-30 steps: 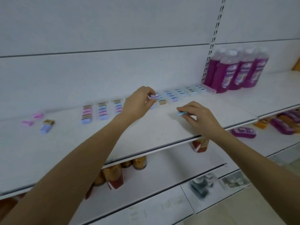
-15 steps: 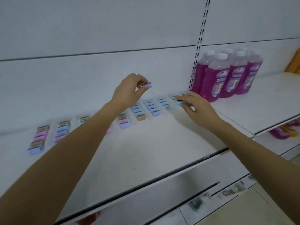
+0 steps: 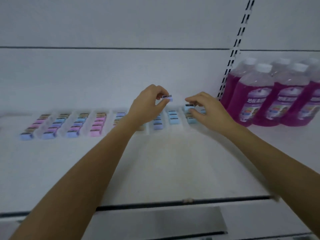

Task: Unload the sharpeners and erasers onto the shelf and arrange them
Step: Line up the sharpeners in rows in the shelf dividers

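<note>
Left fingers (image 3: pixel 161 92) pinch sharpener (image 3: pixel 168 98) — above rows (image 3: pixel 97 123), bottles (image 3: pixel 270 97) right, shelf (image 3: pixel 155 170) front open.

My left forearm (image 3: pixel 97 161) comes in from the near left and my right forearm (image 3: pixel 270 161) from the near right. Both are bare and stretched toward the far side, closing in on each other. My left hand (image 3: pixel 147 106) is raised a little, with thumb and forefinger pinching a lilac block (image 3: pixel 167 98) at their tips and the other fingers tucked in. My right hand (image 3: pixel 209 113) is just to its right and lower, palm down and fingers arched. Its fingertips and thumb nip a pale blue block (image 3: pixel 188 107). My hands are near each other but apart.
</note>
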Demonstrator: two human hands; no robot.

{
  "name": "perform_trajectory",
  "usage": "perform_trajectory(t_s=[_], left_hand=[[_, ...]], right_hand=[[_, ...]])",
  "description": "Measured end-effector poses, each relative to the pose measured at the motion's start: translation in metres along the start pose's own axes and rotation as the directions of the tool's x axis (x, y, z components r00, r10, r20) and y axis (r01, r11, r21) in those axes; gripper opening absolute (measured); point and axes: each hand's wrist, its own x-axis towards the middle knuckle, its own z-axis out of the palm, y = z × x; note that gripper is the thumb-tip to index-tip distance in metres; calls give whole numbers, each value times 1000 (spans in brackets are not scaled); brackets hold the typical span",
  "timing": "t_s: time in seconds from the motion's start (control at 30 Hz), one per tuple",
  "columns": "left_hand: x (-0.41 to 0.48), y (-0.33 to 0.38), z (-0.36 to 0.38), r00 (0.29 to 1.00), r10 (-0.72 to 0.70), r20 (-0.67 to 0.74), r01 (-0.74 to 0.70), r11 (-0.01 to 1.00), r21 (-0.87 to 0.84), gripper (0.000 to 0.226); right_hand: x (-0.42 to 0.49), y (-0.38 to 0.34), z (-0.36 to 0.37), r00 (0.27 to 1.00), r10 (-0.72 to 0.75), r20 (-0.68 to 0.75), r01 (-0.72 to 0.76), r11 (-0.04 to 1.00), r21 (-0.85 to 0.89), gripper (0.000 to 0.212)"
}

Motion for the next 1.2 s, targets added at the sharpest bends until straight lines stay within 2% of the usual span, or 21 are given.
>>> perform_trajectory(t_s=[0.17,0.4,0.53,0.7,1.2], left_hand=[[-15,12,18,999,-23,47,19,995,93,20],[-24,20,26,980,9,198,-65,958,279,23],[-26,23,30,972,27,233,-112,927,357,25],[-28,26,33,973,64,222,-153,900,408,25],[-31,22,39,984,63,165,-127,901,414,21]], right_hand=[[-12,9,4,1000,16,-20,-15,997,79,16],[-25,17,-9,994,64,91,-58,996,-72,10],[-26,14,-5,988,52,148,-34,992,-122,7],[-26,19,-2,986,33,161,-13,993,-121,8],[-27,20,2,994,-9,113,24,990,-141,8]])
